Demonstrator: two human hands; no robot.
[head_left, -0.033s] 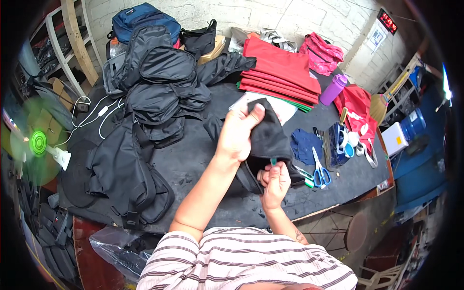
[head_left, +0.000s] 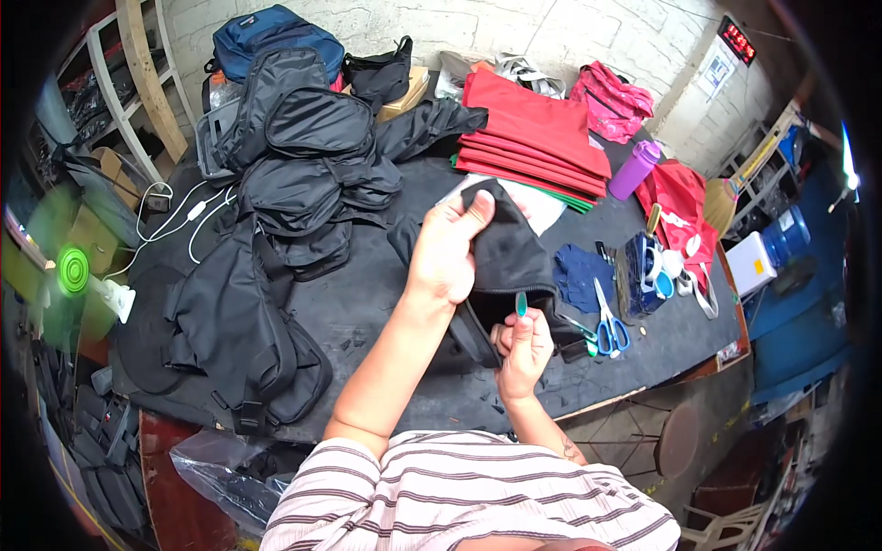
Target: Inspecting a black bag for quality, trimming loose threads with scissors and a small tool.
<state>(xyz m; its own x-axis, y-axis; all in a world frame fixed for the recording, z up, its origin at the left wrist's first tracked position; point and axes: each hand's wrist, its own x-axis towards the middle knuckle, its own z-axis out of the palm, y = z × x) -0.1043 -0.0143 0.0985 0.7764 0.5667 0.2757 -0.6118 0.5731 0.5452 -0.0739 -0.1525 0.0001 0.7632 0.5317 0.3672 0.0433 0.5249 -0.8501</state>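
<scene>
At the bench's (head_left: 675, 342) near side, the left hand (head_left: 446, 254) is pinching a black bag (head_left: 507, 257), zip (head_left: 540, 291) seemingly attached but unclosed, right hand (head_left: 524, 355) gripping a teal tool (head_left: 521, 304).

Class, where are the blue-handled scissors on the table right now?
In the head view, the scissors lie on the table right of centre, to the right of the person's right hand and beside the dark blue cloth.

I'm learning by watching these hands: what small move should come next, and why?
Probably bring the small green tool to the near edge of the black cloth: the right hand grips the tool close to that edge, while the left hand holds the cloth's far end.
</scene>
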